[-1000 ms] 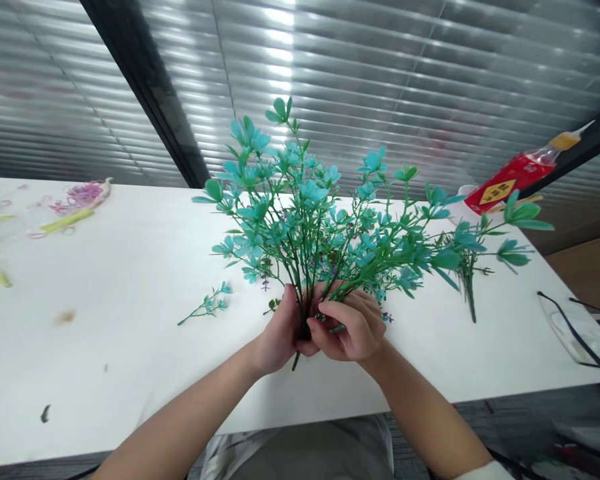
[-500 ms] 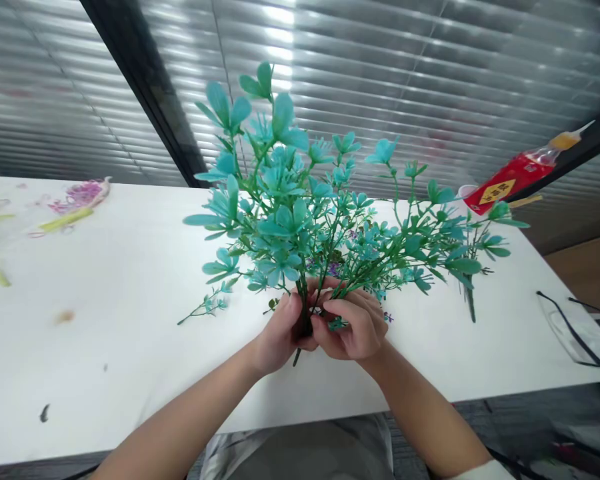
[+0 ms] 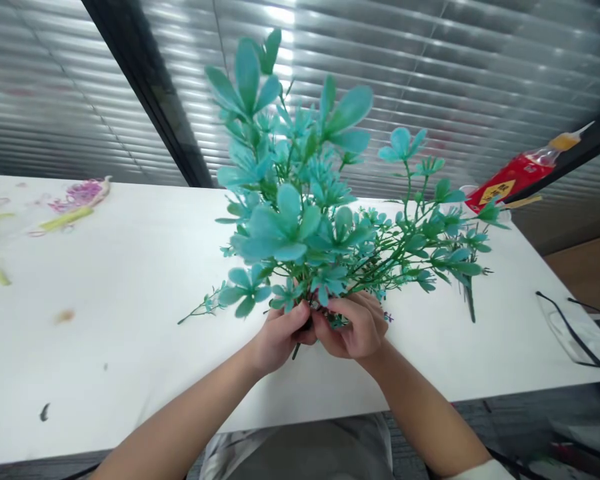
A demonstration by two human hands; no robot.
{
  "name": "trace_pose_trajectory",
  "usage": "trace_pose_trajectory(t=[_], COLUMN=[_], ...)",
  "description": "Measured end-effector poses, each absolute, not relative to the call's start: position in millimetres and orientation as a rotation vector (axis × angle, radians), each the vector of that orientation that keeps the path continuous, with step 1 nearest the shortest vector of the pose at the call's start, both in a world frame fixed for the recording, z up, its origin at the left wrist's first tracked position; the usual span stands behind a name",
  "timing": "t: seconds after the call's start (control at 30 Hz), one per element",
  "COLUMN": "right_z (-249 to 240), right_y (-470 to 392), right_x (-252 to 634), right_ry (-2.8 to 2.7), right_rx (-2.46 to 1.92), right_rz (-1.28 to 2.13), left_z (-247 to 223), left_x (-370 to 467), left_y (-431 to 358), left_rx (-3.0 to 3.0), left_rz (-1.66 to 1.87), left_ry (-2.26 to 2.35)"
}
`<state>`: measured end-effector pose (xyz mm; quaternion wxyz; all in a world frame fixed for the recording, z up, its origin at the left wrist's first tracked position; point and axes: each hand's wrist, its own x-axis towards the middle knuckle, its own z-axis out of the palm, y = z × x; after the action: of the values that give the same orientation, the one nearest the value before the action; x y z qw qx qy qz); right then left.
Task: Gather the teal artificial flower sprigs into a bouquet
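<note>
A bushy bunch of teal artificial flowers (image 3: 290, 227) rises in front of me over the table's middle. My left hand (image 3: 283, 337) is closed round its dark stems near the base, and a stem end pokes out below the fingers. Close beside it, my right hand (image 3: 355, 327) pinches at the stems of the part that leans right. Leaves hide some of the fingertips. A loose teal sprig (image 3: 200, 311) lies on the table left of the bunch. Behind my right hand, more teal and purple sprigs are partly covered.
The white table (image 3: 145, 267) bears purple netting and a yellow strip (image 3: 75, 207) at the far left. At the far right are a red-liquid bottle (image 3: 513, 177) and black-framed glasses (image 3: 580, 333). A dark-stemmed sprig (image 3: 470, 300) lies nearer. Blinds stand behind the table.
The upper part of the flower bunch has tipped toward me and a little right, so its leaves look larger and cover more of the stems. Both hands stay nearly in place.
</note>
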<state>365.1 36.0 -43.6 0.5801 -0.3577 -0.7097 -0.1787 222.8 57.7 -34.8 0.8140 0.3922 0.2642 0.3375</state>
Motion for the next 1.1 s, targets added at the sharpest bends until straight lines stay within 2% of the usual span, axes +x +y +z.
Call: trace_pose_trajectory(t=[0.37, 0.6, 0.9, 1.1], right_z=[-43, -49, -50, -46], right_y=[36, 37, 33, 34], right_x=[365, 368, 371, 369], right_ry=[-1.657, -1.664, -1.607, -1.654], right_rx=[-0.879, -0.974, -1.127, -1.228], right_rz=[-0.459, -0.526, -0.085, -0.079], left_z=[-36, -33, -22, -24], left_x=[224, 225, 230, 232], left_y=[59, 59, 64, 65], left_rx=[0.854, 0.808, 0.714, 0.712], left_rz=[0.663, 0.767, 0.849, 0.866], left_ry=[0.558, 0.517, 0.48, 0.58])
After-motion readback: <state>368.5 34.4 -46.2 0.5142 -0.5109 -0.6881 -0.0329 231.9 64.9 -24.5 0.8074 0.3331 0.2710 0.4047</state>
